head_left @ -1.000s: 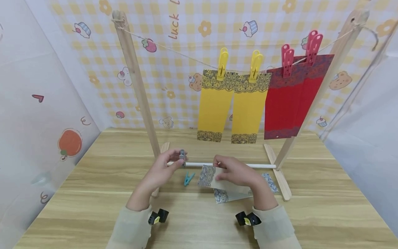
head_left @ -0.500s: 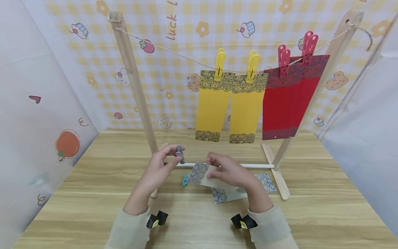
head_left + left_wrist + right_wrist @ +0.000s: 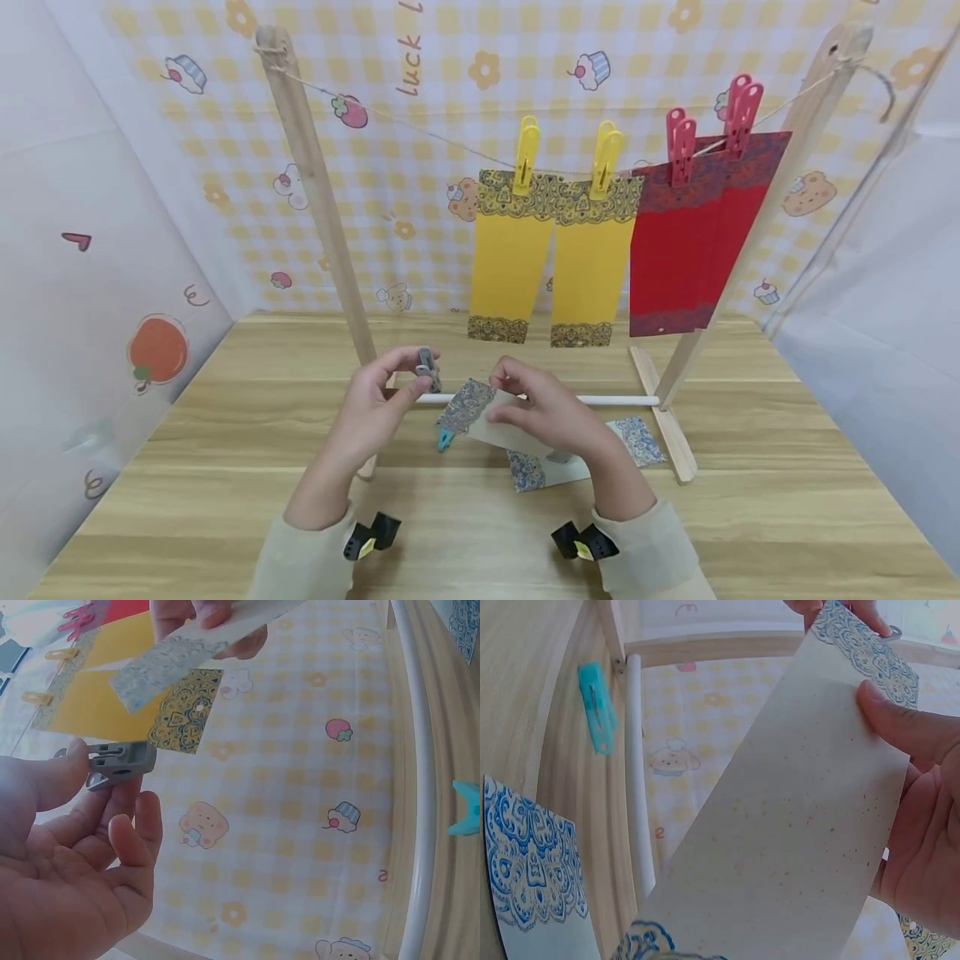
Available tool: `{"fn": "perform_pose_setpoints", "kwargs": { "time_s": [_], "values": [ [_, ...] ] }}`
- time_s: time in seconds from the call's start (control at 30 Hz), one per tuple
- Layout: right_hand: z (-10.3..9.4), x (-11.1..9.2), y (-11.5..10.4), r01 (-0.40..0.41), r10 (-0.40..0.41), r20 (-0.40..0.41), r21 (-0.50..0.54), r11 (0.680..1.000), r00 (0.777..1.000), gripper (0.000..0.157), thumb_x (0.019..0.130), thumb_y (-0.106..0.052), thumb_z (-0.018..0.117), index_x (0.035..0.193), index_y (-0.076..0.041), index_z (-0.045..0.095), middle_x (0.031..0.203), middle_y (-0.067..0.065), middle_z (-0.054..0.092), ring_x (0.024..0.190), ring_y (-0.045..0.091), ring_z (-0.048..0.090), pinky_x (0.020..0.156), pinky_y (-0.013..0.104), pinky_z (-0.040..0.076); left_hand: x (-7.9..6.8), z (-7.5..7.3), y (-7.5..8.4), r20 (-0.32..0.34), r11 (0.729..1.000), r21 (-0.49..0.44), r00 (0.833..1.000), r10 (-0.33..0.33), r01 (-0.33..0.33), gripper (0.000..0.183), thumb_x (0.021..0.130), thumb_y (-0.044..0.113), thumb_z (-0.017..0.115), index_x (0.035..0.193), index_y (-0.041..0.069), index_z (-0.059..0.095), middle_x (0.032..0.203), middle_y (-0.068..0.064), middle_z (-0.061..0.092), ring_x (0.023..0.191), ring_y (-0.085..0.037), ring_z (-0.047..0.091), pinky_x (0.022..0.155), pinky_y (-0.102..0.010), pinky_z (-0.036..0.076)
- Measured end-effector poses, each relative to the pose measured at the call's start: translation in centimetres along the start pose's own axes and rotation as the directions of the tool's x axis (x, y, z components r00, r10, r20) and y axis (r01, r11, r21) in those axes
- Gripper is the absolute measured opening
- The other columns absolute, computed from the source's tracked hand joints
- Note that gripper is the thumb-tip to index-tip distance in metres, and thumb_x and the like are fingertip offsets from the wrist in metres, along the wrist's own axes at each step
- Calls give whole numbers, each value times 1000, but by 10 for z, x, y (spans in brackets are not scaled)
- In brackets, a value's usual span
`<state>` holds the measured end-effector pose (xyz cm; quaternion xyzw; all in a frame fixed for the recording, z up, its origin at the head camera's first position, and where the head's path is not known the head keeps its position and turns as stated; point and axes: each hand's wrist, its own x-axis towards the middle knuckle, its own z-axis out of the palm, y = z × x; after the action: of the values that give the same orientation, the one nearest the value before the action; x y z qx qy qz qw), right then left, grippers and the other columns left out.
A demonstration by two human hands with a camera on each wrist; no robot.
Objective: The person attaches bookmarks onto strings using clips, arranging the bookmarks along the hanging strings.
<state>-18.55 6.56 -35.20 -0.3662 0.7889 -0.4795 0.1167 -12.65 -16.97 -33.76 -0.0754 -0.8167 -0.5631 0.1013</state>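
My left hand [image 3: 378,408] pinches a grey clothespin [image 3: 127,759] between thumb and fingers, left of the middle of the rack. With thumb and fingers, my right hand [image 3: 543,408] grips a pale paper strip [image 3: 780,802] with blue lace-patterned ends. In the head view this strip is tilted, its patterned end pointing up and left toward the clothespin, the two apart. Below it, a second pale strip with blue ends [image 3: 637,439] lies on the table, partly hidden by the right hand and the held strip. A teal clothespin [image 3: 596,709] lies on the table behind the held strip's patterned end.
A string [image 3: 420,129] runs between two wooden posts [image 3: 318,200]. Yellow clothespins [image 3: 527,157] hold two yellow strips [image 3: 506,262] on it; pink clothespins [image 3: 681,146] hold overlapping red strips [image 3: 675,258] at right. A white rod [image 3: 615,401] joins the posts low down.
The right hand has moved left and slightly up with the pale strip, which now covers part of the teal clothespin. The left hand has risen slightly, still holding the grey clothespin.
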Motion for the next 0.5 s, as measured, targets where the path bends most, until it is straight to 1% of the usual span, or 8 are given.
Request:
{"fn": "perform_pose_setpoints", "kwargs": {
  "time_s": [0.1,0.2,0.23,0.3,0.33,0.37,0.43,0.5],
  "values": [
    [2,0,-1,-5,5,-14,14,1000,1000,26,89,-7,72,100,-10,50,105,7,57,122,29,63,91,33,54,-1,-3,0,-11,1000,-3,1000,7,-7,24,97,6,61,120,3,66,125,-13,66,101,-4,55,71,-20,51],
    [2,1,-2,0,1,-37,30,1000,999,25,89,-7,72,100,-10,50,105,6,57,126,28,60,93,36,53,-1,-5,2,-23,1000,10,1000,6,-6,25,97,5,62,121,3,66,121,-13,67,99,-5,56,72,-20,52],
    [3,1,-2,5,-3,-49,34,999,999,25,88,-7,72,100,-10,50,104,6,56,124,27,61,92,37,52,-1,-6,3,-26,1000,15,1000,3,-2,25,96,4,62,121,4,66,120,-12,67,98,-5,56,72,-20,52],
    [3,2,-2,15,-12,-73,42,999,997,26,88,-7,72,99,-9,49,102,5,55,114,22,62,89,35,51,-1,-7,4,-31,1000,23,1000,-4,5,26,96,4,62,121,4,66,117,-13,66,95,-7,56,68,-20,51],
    [3,2,-2,18,-14,-86,43,999,996,26,88,-7,73,99,-9,49,97,5,54,106,19,62,85,32,49,-1,-8,4,-32,1000,29,999,-7,8,26,96,4,62,122,5,66,115,-13,66,91,-8,56,65,-20,50],
    [3,3,-2,21,-16,-98,47,999,995,26,88,-7,73,99,-8,49,94,4,53,96,16,59,81,30,47,0,-8,5,-32,999,31,999,-14,15,26,96,4,62,122,5,66,114,-13,66,87,-9,56,63,-20,48],
    [3,4,-3,22,-15,-122,57,998,992,26,88,-7,73,99,-7,50,90,3,50,81,13,47,73,27,40,1,-10,5,-31,999,38,999,-22,23,27,96,4,62,123,5,66,112,-13,65,78,-10,54,58,-20,45],
    [3,5,-3,15,-5,-141,76,997,990,26,88,-7,73,99,-6,50,84,2,46,74,12,42,67,24,36,3,-11,5,-38,999,42,999,-8,10,27,96,4,62,123,4,65,110,-13,64,76,-9,53,58,-20,45]
  ]
}}
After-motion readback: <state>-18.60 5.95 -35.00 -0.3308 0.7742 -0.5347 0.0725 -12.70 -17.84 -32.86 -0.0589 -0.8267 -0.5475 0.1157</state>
